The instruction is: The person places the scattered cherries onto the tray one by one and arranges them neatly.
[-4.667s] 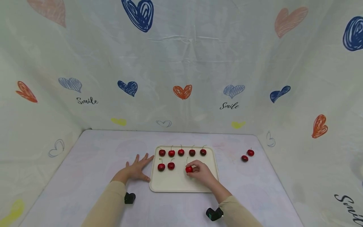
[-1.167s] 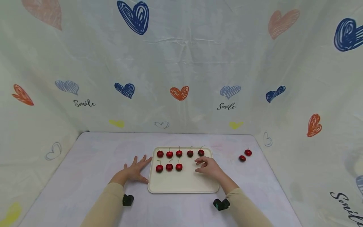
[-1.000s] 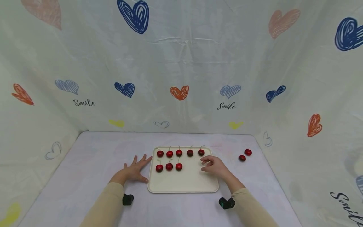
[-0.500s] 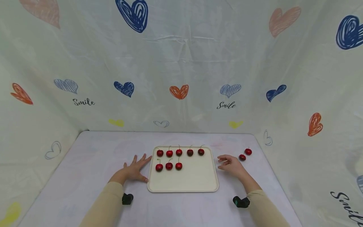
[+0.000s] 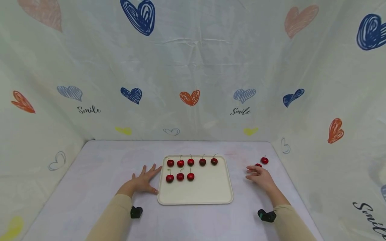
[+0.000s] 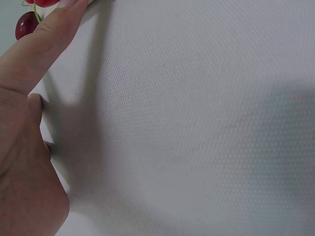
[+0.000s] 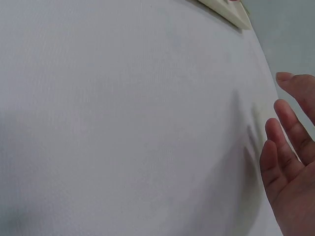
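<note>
Two rows of red cherries lie on a cream tray [image 5: 208, 192]: a fuller back row, with one cherry [image 5: 202, 162] in it, and a shorter front row ending at another cherry [image 5: 190, 176]. My left hand [image 5: 143, 181] is spread beside the tray, its fingertips and thumb at the left rim. To the right of the tray, my right hand [image 5: 261, 178] hovers with relaxed fingers and nothing in them. Just behind it is a cherry [image 5: 258, 165], partly hidden by the hand; a second loose cherry [image 5: 264, 160] lies a little farther back.
A white table [image 5: 193, 222] bears everything. Behind and at both sides hangs a pale curtain [image 5: 193, 67] printed with hearts and the word Smile. Small black wrist cameras sit below each hand, such as the left wrist camera [image 5: 136, 212].
A cherry formerly in my right hand now stands third in the front row. The emptied right hand has moved right, off the tray, to the loose cherries. My left hand has stayed put.
</note>
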`<action>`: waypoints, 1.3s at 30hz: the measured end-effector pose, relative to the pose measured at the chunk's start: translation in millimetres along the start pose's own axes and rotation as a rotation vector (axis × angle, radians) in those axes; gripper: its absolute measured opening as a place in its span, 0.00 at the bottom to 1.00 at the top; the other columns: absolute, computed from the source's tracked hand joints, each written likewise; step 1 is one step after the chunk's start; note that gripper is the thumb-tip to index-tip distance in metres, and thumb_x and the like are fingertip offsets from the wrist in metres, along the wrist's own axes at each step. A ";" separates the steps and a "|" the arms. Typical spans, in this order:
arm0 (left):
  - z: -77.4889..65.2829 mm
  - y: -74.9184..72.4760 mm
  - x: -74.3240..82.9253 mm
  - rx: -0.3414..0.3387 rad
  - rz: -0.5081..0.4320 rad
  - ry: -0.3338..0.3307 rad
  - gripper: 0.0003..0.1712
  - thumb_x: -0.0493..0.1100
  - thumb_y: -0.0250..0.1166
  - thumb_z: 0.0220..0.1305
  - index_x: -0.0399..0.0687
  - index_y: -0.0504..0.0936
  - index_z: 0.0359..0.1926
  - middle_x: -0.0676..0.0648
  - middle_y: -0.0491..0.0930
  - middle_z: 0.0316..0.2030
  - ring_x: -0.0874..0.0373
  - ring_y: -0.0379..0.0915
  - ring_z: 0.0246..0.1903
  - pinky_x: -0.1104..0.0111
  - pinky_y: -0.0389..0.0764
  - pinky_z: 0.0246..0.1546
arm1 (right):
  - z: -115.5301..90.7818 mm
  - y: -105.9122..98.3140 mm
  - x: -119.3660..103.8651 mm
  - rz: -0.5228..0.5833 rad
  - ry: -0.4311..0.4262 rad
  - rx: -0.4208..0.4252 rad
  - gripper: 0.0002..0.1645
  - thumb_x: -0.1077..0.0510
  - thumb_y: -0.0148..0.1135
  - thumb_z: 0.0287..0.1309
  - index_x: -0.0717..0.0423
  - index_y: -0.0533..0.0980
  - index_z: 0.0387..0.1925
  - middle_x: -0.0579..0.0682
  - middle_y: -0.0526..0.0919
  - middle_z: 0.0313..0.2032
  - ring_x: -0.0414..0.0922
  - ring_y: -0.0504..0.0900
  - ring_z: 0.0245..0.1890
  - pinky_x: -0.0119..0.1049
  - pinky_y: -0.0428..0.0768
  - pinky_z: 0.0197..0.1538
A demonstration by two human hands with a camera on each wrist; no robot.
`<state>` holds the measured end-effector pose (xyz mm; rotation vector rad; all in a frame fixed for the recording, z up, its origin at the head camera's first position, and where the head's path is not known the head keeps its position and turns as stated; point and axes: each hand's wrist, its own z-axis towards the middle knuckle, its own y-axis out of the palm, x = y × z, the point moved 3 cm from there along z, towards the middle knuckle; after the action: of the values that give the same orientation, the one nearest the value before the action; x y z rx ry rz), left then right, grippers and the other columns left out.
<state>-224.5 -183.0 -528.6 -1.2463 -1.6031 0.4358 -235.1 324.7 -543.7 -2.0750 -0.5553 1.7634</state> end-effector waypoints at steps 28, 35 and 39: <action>3.4 4.1 -3.1 0.017 0.017 -0.004 0.64 0.54 0.80 0.41 0.54 0.53 0.76 0.37 0.42 0.75 0.30 0.24 0.71 0.26 0.29 0.58 | 7.9 -24.6 25.1 -0.081 0.029 0.143 0.34 0.63 0.67 0.57 0.62 0.68 0.65 0.66 0.59 0.67 0.64 0.63 0.61 0.57 0.70 0.58; 2.5 2.6 -2.8 0.012 0.011 -0.006 0.64 0.54 0.80 0.41 0.55 0.53 0.76 0.38 0.42 0.76 0.30 0.24 0.71 0.27 0.28 0.58 | 15.3 -20.1 27.1 -0.165 -0.065 0.088 0.30 0.68 0.66 0.55 0.67 0.72 0.61 0.69 0.60 0.66 0.67 0.59 0.66 0.63 0.60 0.65; 0.7 0.9 -0.8 0.005 0.001 -0.005 0.64 0.55 0.79 0.42 0.55 0.52 0.76 0.37 0.42 0.76 0.30 0.23 0.71 0.27 0.26 0.58 | 17.3 -18.1 28.8 -0.202 -0.098 0.081 0.28 0.69 0.66 0.54 0.69 0.73 0.58 0.71 0.62 0.63 0.67 0.60 0.65 0.63 0.60 0.65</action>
<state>-224.7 -183.2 -530.0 -1.2427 -1.6051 0.4436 -249.2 355.3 -561.5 -1.8168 -0.6839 1.7464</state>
